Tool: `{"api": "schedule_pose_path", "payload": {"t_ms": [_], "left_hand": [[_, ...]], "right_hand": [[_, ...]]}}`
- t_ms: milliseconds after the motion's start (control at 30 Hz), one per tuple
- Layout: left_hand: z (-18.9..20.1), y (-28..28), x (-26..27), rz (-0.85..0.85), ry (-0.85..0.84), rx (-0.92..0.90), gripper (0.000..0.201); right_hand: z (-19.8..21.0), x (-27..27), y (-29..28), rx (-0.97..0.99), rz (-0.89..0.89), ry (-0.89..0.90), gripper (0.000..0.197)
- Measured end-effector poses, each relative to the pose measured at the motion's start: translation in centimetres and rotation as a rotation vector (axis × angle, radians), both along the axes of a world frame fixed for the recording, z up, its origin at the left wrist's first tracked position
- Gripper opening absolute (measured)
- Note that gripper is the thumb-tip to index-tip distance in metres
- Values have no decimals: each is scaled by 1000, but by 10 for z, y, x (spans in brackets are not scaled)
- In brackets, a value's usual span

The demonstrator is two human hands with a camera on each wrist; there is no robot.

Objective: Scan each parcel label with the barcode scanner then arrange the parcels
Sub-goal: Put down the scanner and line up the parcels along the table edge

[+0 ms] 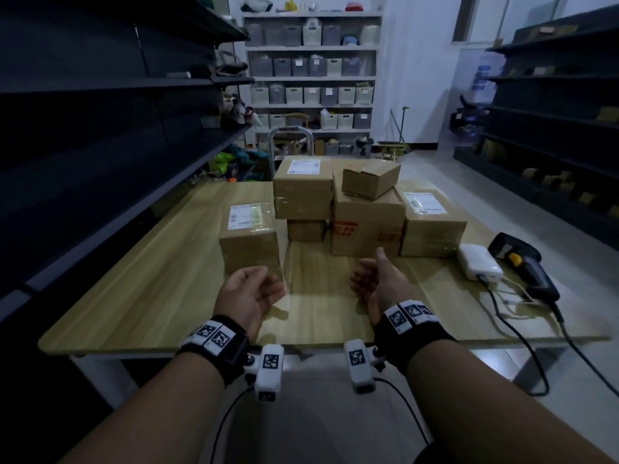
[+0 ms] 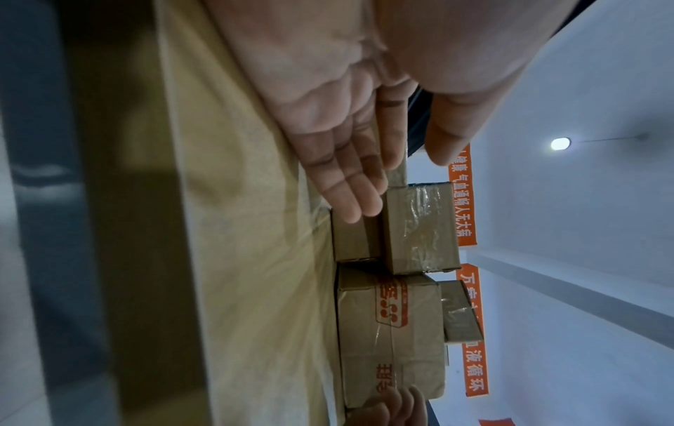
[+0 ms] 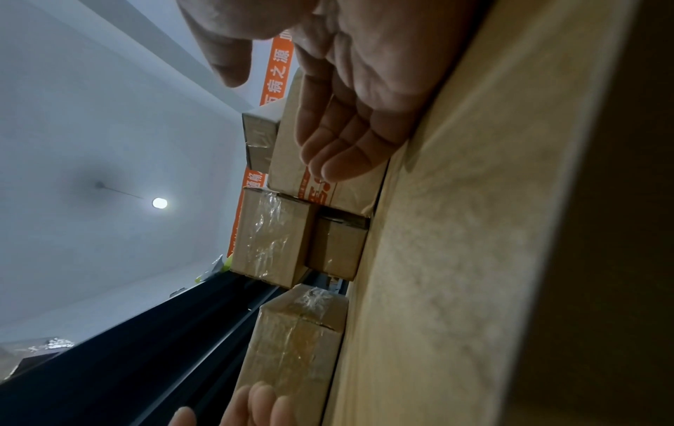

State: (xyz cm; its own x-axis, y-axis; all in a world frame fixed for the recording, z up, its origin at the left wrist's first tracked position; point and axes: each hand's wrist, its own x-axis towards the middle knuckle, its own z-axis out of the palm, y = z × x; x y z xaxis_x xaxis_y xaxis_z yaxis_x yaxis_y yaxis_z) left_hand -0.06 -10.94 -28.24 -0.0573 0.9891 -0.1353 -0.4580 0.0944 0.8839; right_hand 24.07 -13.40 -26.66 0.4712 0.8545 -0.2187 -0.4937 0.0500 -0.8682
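Several brown cardboard parcels stand on the wooden table (image 1: 160,262). A labelled parcel (image 1: 249,234) sits front left. Behind it a labelled parcel (image 1: 302,189) is stacked on a small one (image 1: 306,230). A large red-printed parcel (image 1: 367,226) carries a small box (image 1: 370,178), and another labelled parcel (image 1: 432,222) stands to its right. The black barcode scanner (image 1: 522,266) lies at the table's right side. My left hand (image 1: 268,284) and right hand (image 1: 366,272) hover empty in front of the parcels, palms facing each other. In the wrist views the left hand (image 2: 397,178) and right hand (image 3: 284,121) show straight, relaxed fingers.
A white adapter (image 1: 479,262) with cables lies beside the scanner. Dark shelving (image 1: 100,128) runs along the left, more dark shelves (image 1: 552,112) along the right. A white rack of bins (image 1: 311,78) stands at the back. A trolley handle (image 1: 290,139) rises behind the table.
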Motion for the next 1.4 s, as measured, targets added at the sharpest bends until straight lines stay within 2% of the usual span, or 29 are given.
{"api": "schedule_pose_path", "payload": {"t_ms": [233, 367, 467, 567, 700, 767, 900, 967, 1267, 1400], "left_hand": [[2, -4, 3, 33, 76, -12, 16], [25, 1, 6, 26, 28, 11, 22], [59, 17, 15, 53, 219, 117, 10], [99, 37, 28, 118, 477, 164, 27], [141, 78, 45, 162, 534, 135, 39], [152, 99, 52, 181, 573, 67, 53], [151, 129, 60, 146, 594, -67, 85], [146, 140, 65, 125, 614, -96, 94], [142, 156, 80, 125, 847, -78, 93], [141, 154, 82, 165, 836, -75, 87]], "right_hand": [[-11, 3, 7, 45, -16, -42, 37], [-15, 6, 14, 34, -13, -81, 34], [-16, 8, 14, 38, -8, -76, 33], [-16, 9, 13, 41, -3, -73, 33], [-14, 9, 14, 31, -8, -68, 33], [-14, 10, 14, 27, -6, -66, 34], [-14, 10, 13, 33, -12, -74, 33], [-15, 10, 14, 35, -15, -64, 32], [-12, 9, 14, 59, -13, -19, 31], [-13, 9, 14, 71, 1, -16, 30]]}}
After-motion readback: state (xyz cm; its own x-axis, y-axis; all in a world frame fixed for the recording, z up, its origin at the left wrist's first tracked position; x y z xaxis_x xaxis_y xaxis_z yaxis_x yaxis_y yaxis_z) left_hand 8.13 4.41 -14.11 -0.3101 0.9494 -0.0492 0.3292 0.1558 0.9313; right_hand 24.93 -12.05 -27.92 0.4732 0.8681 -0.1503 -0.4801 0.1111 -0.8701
